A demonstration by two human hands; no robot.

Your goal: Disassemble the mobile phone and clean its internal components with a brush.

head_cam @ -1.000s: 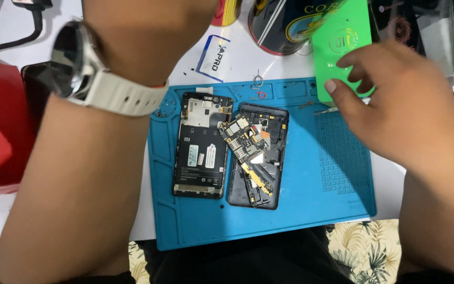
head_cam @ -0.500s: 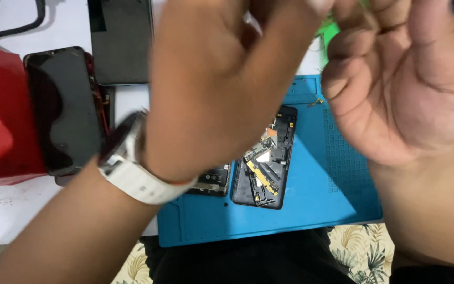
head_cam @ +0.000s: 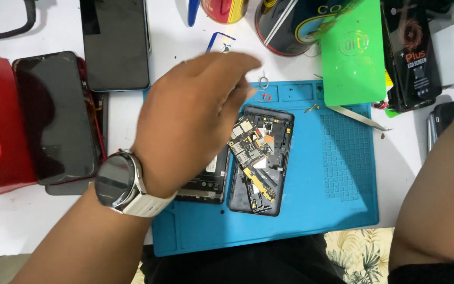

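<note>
A white desk (head_cam: 6,231) fills the view under even, bright light. A blue mat (head_cam: 342,173) lies near its front edge, and a leaf-patterned cushion (head_cam: 358,252) shows below that edge.

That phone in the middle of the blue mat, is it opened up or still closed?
Opened up. The phone lies on the blue mat with its back off, circuit board and yellow flex cable bare. The left hand hovers beside it.

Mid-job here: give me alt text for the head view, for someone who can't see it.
The left hand, empty and wearing a watch, hovers over an opened phone with exposed circuit board on a blue mat. Two dark-screened phones lie left of the mat; only the right forearm shows.
</note>
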